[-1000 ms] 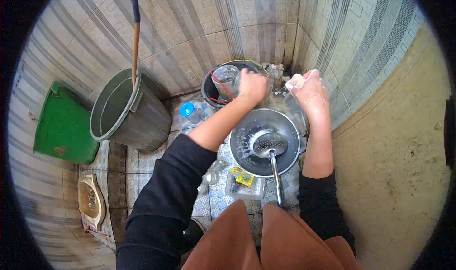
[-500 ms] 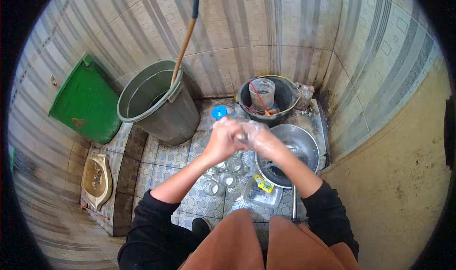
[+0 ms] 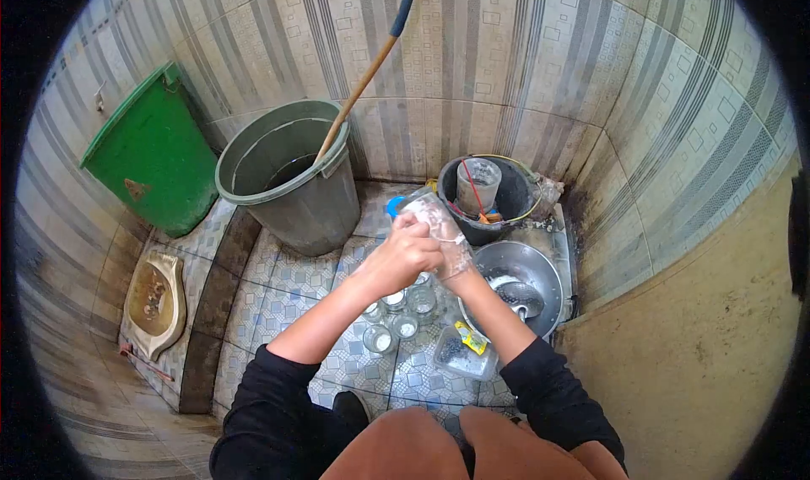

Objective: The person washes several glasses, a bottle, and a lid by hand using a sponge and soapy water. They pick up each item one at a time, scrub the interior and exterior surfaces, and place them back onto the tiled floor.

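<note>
My left hand (image 3: pixel 403 256) grips a clear drinking glass (image 3: pixel 429 213) from the side and holds it tilted over the tiled floor. My right hand (image 3: pixel 456 259) is pushed into the glass's mouth from below. Its fingers show only as a blur through the wet glass, so I cannot tell what they hold. Several small empty glasses (image 3: pixel 403 313) stand on the floor just under my hands. To the right sits a metal bowl (image 3: pixel 547 271) with a skimmer ladle (image 3: pixel 518 295) in it.
A grey bucket (image 3: pixel 291 195) with a long stick (image 3: pixel 364 82) stands at the left, next to a green board (image 3: pixel 139 155). A black bucket (image 3: pixel 510 202) holding a clear jug (image 3: pixel 478 181) fills the corner. A plastic tub (image 3: pixel 462 358) lies nearby, and a squat pan (image 3: pixel 154 303) at the far left.
Both hands came back from the black bucket and the bowl and met over the small glasses. The glass now sits higher and more tilted, with my right hand inside it.
</note>
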A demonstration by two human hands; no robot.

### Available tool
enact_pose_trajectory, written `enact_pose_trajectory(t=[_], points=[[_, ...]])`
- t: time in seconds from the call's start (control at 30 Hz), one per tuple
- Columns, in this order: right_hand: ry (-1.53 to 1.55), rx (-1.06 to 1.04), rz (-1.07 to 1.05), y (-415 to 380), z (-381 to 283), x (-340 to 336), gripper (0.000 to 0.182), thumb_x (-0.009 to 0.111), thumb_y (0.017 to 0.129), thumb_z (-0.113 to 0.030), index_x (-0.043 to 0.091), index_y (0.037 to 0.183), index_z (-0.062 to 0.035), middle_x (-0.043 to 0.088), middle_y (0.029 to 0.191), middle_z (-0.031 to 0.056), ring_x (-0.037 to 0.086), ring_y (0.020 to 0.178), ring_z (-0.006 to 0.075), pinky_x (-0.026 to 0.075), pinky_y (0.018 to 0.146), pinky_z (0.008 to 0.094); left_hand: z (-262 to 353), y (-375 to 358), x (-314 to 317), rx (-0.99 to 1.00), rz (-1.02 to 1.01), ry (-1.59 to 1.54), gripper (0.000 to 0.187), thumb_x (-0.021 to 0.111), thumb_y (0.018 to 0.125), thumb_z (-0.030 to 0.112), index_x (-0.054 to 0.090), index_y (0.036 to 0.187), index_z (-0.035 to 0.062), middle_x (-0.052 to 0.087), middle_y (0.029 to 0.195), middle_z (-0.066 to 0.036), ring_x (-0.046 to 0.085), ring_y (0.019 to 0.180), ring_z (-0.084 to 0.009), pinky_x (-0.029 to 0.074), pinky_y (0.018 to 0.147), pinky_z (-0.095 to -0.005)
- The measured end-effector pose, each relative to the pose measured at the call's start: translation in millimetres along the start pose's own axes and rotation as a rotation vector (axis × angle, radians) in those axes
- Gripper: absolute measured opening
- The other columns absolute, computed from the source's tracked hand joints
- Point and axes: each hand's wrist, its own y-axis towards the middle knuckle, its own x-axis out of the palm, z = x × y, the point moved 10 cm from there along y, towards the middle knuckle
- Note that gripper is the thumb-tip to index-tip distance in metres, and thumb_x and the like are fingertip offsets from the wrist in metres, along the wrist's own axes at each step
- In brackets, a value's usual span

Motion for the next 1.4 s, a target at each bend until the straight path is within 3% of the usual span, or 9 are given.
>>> enact_pose_trajectory(t=[0.27,0.4,0.53,0.8,1.03,1.1,1.2,1.3,1.4], points=[[-0.135,0.084,-0.166,-6.7,4.9,5.0,0.029,0.043,0.08,-0.015,0.046,0.107,-0.0043,0.053,0.096,0.0117,0.052,0.089,0.0249,0.04,0.078,0.033,6.2,-0.5,-9.5,-0.031,0.048,-0.012,0.013,0.057,0.053,0.005,0.046,0.053,0.0119,0.037,0.054,0.001,0.042,0.063,-0.0161,0.03,0.069,-0.0327],[0.063,0.074,0.08,-24.3,-2.5,-9.5,0.024,0.043,0.077,-0.009,0.047,0.099,-0.0022,0.048,0.102,0.0196,0.047,0.094,0.0316,0.037,0.082,0.0347,-3.1,-13.7,4.1,-0.043,0.03,-0.077,0.014,0.059,0.05,0.004,0.047,0.055,0.0102,0.044,0.058,0.001,0.044,0.063,-0.0167,0.03,0.069,-0.033],[-0.173,0.378,-0.328,-27.7,-4.3,-14.8,0.033,0.057,0.067,-0.007,0.051,0.098,-0.0013,0.056,0.085,0.0204,0.056,0.081,0.0329,0.044,0.071,0.0349,-44.1,-34.0,13.1,-0.269,0.071,-0.242,0.025,0.07,0.046,0.008,0.05,0.061,0.0067,0.045,0.059,-0.004,0.046,0.063,-0.0207,0.032,0.065,-0.0323],[0.039,0.514,-0.048,-30.1,-11.4,-98.7,0.026,0.068,0.058,-0.009,0.056,0.079,-0.002,0.058,0.074,0.0121,0.057,0.066,0.0244,0.044,0.062,0.0288,-81.0,-56.3,15.6,-0.544,0.024,-0.415,0.045,0.073,0.046,0.006,0.028,0.05,0.0036,0.03,0.049,-0.006,0.036,0.052,-0.0234,0.029,0.052,-0.0317],[-0.337,0.11,-0.149,-35.5,-5.1,-21.3,0.013,0.054,0.067,-0.006,0.055,0.08,-0.0037,0.053,0.074,0.014,0.054,0.074,0.0306,0.044,0.067,0.0372,-42.8,-23.4,20.7,-0.379,0.003,-0.378,0.027,0.066,0.047,-0.004,0.04,0.051,0.0046,0.037,0.054,-0.006,0.039,0.057,-0.0221,0.029,0.056,-0.0307],[-0.287,-0.078,0.21,-44.2,-12.5,-29.6,0.011,0.048,0.073,-0.009,0.052,0.082,-0.0034,0.052,0.076,0.0124,0.054,0.075,0.0265,0.043,0.067,0.0367,-23.5,-12.1,17.3,-0.278,-0.031,-0.246,0.023,0.063,0.047,-0.004,0.042,0.052,0.0056,0.038,0.054,-0.005,0.04,0.058,-0.0218,0.029,0.06,-0.0316],[0.369,0.183,0.102,-41.4,13.0,-12.2,0.014,0.046,0.076,-0.011,0.05,0.087,-0.0038,0.052,0.081,0.0092,0.051,0.075,0.0199,0.042,0.067,0.0332,-1.4,-10.4,25.0,-0.174,-0.072,-0.083,0.017,0.056,0.045,-0.003,0.045,0.052,0.0082,0.041,0.055,-0.002,0.041,0.061,-0.0197,0.027,0.066,-0.0329],[0.39,0.419,-0.264,-32.5,28.7,14.9,0.017,0.045,0.077,-0.012,0.049,0.092,-0.0048,0.051,0.087,0.0063,0.047,0.08,0.0144,0.04,0.07,0.0293,4.5,-11.2,19.7,-0.136,-0.05,-0.036,0.016,0.057,0.046,0.0,0.047,0.052,0.011,0.042,0.056,0.002,0.041,0.061,-0.0166,0.028,0.068,-0.0323],[0.688,0.481,0.005,-38.8,29.9,7.3,0.02,0.046,0.076,-0.012,0.049,0.094,-0.0055,0.05,0.091,0.0084,0.046,0.084,0.0172,0.038,0.075,0.029,12.5,-6.0,19.5,-0.079,-0.099,-0.005,0.013,0.057,0.049,0.003,0.047,0.053,0.0112,0.042,0.057,0.002,0.042,0.062,-0.016,0.028,0.07,-0.0334]])
